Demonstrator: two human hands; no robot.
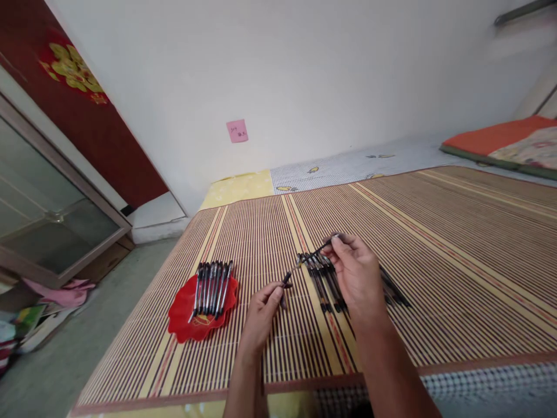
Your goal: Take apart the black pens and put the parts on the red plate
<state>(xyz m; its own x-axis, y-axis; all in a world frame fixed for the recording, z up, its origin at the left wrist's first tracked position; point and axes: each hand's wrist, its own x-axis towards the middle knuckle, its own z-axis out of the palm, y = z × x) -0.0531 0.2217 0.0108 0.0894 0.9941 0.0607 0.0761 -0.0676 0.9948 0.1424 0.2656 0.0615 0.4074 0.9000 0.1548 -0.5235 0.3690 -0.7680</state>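
Two hands over a striped mat (435, 244): left hand (261, 310) pinches a cap (286, 280), right hand (357, 273) holds a pen (324, 247) above loose pens (319, 278). More pens lie on a red plate (183, 319).

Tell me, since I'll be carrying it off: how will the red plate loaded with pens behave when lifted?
The red plate looks shallow and thin, so probably light and a bit bendy. The pens on it lie side by side and overhang its far rim, so they would likely roll or slide off if it tilts.
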